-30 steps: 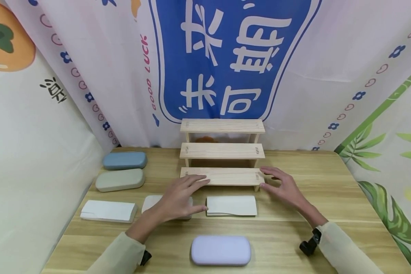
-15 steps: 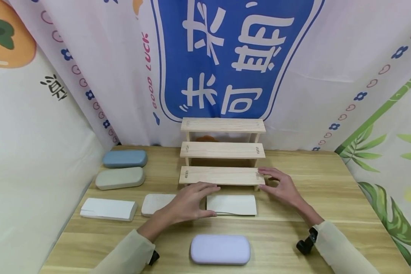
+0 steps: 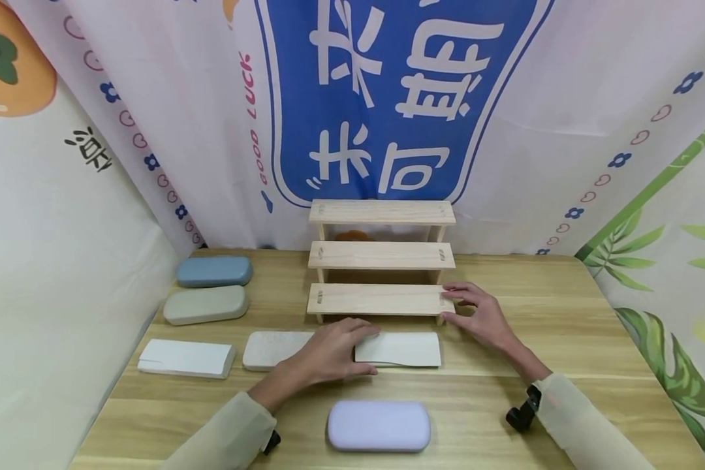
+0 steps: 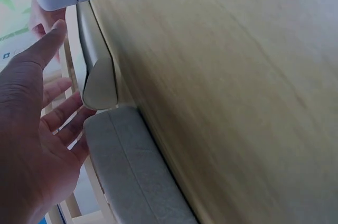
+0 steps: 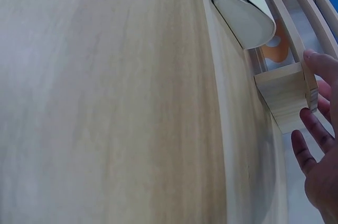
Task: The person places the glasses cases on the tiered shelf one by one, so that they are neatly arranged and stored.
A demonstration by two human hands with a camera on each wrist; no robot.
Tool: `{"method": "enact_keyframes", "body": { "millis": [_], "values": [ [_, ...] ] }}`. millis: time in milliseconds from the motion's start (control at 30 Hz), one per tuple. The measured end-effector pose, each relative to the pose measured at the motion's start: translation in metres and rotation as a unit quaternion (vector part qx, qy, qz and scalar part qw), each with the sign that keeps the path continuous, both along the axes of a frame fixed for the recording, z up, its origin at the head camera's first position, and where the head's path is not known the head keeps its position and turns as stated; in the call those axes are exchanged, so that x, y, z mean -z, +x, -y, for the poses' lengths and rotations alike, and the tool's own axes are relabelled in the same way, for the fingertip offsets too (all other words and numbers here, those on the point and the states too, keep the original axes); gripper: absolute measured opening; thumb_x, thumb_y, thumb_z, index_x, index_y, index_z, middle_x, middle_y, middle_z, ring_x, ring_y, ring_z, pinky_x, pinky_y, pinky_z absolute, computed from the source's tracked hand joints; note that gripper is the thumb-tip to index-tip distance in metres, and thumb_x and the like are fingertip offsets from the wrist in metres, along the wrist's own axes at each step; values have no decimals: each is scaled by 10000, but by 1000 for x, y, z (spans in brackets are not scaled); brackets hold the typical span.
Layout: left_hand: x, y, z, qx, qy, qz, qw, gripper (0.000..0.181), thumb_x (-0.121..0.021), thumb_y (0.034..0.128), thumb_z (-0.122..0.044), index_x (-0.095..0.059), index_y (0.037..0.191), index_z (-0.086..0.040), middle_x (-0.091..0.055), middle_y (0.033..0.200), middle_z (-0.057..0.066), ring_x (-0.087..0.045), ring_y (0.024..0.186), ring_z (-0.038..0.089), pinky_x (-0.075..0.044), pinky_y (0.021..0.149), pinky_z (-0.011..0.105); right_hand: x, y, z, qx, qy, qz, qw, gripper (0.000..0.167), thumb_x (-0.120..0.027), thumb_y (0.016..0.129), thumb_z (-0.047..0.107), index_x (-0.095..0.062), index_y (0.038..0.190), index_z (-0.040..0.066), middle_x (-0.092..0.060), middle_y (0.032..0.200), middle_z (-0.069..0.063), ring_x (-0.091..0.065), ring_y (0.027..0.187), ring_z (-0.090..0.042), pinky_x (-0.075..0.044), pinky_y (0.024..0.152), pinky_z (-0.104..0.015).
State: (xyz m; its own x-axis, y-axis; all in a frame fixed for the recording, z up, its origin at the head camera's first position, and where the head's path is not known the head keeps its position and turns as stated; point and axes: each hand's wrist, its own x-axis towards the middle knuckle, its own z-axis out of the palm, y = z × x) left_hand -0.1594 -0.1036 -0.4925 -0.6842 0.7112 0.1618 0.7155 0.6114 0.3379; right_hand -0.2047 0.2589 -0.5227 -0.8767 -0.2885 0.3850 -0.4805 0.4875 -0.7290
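Observation:
My left hand reaches over the left end of a white flap-top glasses case. Its thumb and fingers are apart, lying on either side of that end; firm contact cannot be made out. My right hand pinches the right end of the lowest step of a three-step wooden shelf, thumb at the front and fingers behind. In the right wrist view, the thumb meets the edge of the wooden step. Partly behind my left forearm lies a pale grey glasses case.
A lavender glasses case lies near the front. Leftward are a white box-like case, a grey-green case and a blue case. Printed curtains hang behind the wooden table.
My left hand has moved right and toward me, off the lowest step to the white flap-top case. My right fingers have come in on the step's end.

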Motion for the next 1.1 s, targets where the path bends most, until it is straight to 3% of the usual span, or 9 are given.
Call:
{"method": "enact_keyframes", "body": {
  "millis": [433, 1100],
  "values": [
    [5, -5, -7, 52, -214, 55, 9997, 735, -907, 826, -471, -659, 1433, -139, -689, 1389, 40, -667, 1228, 235, -583, 996, 411, 1, 0, 3, 117, -44, 60, 9999, 387, -910, 827, 68, -784, 1189, 21, -684, 1356, -122, -658, 1195, -289, -610, 918, -454],
    [5, -12, -14, 204, -212, -309, 9991, 665, -943, 793, -400, -713, 1353, -123, -756, 1229, 51, -738, 1058, 224, -627, 805, 371, 2, 0, 2, 184, -7, 43, 9998, 391, -919, 820, 85, -789, 1184, 27, -689, 1349, -117, -695, 1136, -300, -622, 890, -417]
  ]
}}
